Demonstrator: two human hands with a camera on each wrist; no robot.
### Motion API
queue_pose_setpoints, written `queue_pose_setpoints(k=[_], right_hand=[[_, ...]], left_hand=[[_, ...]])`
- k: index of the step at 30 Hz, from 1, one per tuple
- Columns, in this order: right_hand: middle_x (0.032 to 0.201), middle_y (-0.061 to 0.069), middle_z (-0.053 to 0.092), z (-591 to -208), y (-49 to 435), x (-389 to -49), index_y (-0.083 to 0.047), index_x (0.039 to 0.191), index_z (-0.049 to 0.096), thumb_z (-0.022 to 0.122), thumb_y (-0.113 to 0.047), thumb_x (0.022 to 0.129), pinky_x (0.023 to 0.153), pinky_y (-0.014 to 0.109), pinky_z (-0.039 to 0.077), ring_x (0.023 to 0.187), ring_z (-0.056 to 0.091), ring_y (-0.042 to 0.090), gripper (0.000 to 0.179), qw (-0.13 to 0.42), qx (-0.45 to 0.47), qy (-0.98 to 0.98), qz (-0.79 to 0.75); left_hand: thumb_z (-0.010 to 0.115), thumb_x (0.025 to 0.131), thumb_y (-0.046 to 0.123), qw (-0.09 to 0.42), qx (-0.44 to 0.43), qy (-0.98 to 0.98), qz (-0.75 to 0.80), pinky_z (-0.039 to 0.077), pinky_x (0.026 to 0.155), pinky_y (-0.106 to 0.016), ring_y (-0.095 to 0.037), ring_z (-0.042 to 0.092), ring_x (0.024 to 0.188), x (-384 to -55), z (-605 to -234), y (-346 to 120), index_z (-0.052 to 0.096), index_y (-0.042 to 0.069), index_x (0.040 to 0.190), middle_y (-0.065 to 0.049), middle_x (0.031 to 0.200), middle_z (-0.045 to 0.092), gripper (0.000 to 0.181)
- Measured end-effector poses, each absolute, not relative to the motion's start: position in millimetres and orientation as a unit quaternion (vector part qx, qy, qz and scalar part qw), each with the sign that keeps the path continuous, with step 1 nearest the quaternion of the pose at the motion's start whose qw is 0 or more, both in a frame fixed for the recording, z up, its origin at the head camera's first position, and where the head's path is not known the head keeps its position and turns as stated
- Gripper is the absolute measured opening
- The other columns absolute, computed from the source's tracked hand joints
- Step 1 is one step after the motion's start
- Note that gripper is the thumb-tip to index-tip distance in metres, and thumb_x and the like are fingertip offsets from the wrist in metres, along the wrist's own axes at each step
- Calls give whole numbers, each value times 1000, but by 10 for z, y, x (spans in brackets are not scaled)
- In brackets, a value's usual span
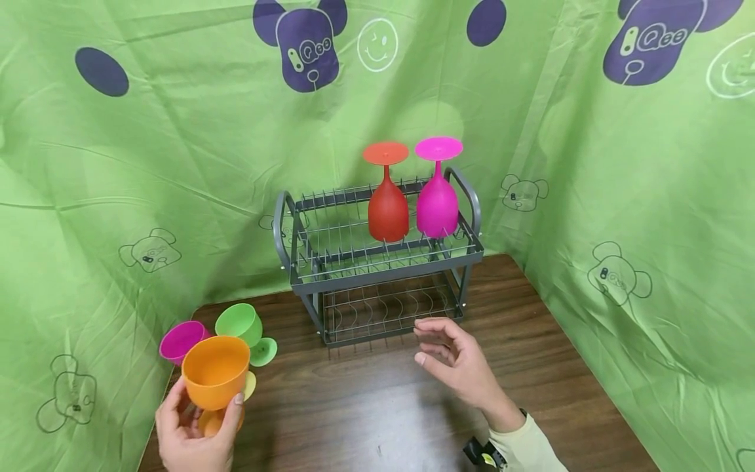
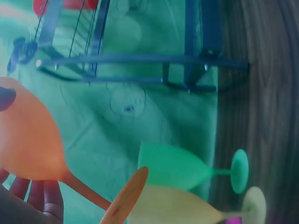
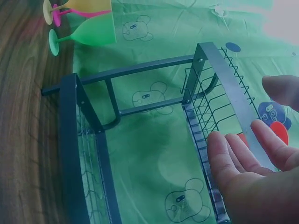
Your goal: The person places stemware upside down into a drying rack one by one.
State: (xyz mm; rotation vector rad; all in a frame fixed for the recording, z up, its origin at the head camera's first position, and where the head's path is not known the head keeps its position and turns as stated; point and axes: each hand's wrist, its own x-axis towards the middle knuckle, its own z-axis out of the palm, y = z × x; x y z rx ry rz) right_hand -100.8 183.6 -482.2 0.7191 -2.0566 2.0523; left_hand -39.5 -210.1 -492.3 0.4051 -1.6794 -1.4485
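One orange goblet (image 1: pixel 217 388), seemingly mid-transfer, pinched by the left grip (image 1: pixel 194 449), likely needs inverting for the rack (image 1: pixel 386 271), right grip (image 1: pixel 459 368) loosely spread.

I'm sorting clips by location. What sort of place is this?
Probably a staged recording booth rather than a real kitchen: printed green cloth hangs behind and on both sides of a wood-grain table, which bears a dish rack with upturned goblets.
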Motion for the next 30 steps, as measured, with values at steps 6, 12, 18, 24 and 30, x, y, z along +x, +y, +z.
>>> queue_pose_setpoints(k=[6, 12, 18, 24, 30], right_hand=[[141, 8, 64, -4724, 1803, -1024, 3, 136, 60, 77, 8, 89, 103, 36, 61, 126, 65, 14, 50, 57, 239, -698, 672], [143, 10, 63, -4593, 1738, -1033, 1, 138, 60, 80, 5, 88, 104, 37, 60, 130, 64, 18, 54, 46, 252, -702, 665], [146, 8, 61, -4465, 1660, -1065, -11, 139, 63, 83, -2, 89, 105, 40, 59, 134, 61, 20, 54, 39, 282, -714, 639], [147, 3, 60, -4393, 1612, -1094, -17, 141, 62, 85, -15, 91, 108, 42, 58, 133, 61, 22, 55, 10, 319, -741, 591], [149, 1, 58, -4347, 1556, -1079, -20, 145, 59, 85, -24, 92, 109, 40, 57, 134, 60, 19, 60, -7, 351, -757, 551]], left_hand=[[90, 59, -18, 371, 80, -762, -524, 53, 91, -11, -16, 61, 114, -403, -4896, -1997, 60, 1, 147, -5, 129, 61, 94], [95, 54, -12, 357, -31, -800, -482, 50, 94, -8, -9, 60, 116, -476, -4862, -1859, 63, 1, 144, -15, 133, 61, 97], [98, 53, -10, 323, -136, -802, -483, 53, 90, -8, -7, 63, 100, -551, -4797, -1704, 62, -1, 144, -16, 133, 59, 98], [99, 60, -5, 227, -170, -828, -484, 58, 75, -13, -7, 65, 99, -581, -4704, -1573, 60, 7, 149, -9, 136, 55, 98], [100, 66, 12, 165, -208, -868, -419, 60, 79, -15, -10, 61, 112, -587, -4622, -1440, 59, 19, 151, 0, 138, 57, 95]])
